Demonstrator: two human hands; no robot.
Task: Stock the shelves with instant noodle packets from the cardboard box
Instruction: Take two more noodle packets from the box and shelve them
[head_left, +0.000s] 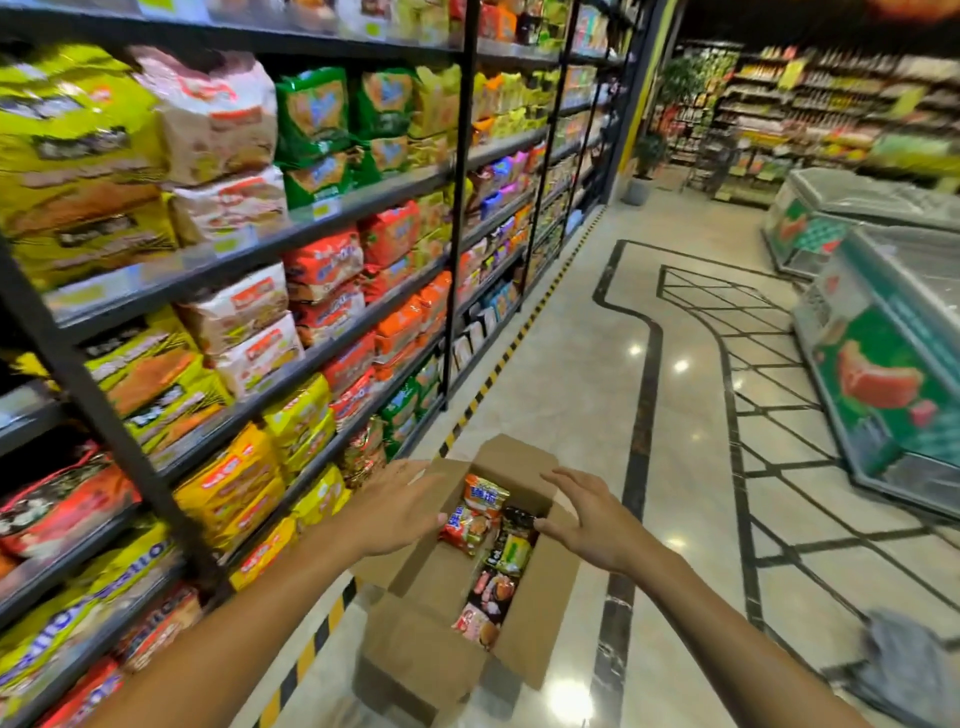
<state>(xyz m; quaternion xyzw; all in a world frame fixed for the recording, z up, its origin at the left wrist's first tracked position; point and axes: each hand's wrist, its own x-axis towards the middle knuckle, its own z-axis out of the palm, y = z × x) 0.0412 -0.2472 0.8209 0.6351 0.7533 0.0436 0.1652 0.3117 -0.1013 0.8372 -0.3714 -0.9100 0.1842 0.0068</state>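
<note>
An open cardboard box stands on the floor beside the shelving, flaps spread out. Inside lie several instant noodle packets in orange, red, black and pink wrappers. My left hand hovers over the box's left flap with fingers straight, holding nothing. My right hand is above the right flap, fingers relaxed and spread, also holding nothing. The black shelves on the left are packed with noodle multipacks in yellow, white, red, orange and green.
A yellow-and-black striped line runs along the shelf base on the shiny tiled floor. Chest freezers stand on the right. A grey cloth lies on the floor at lower right. More shelves fill the far background.
</note>
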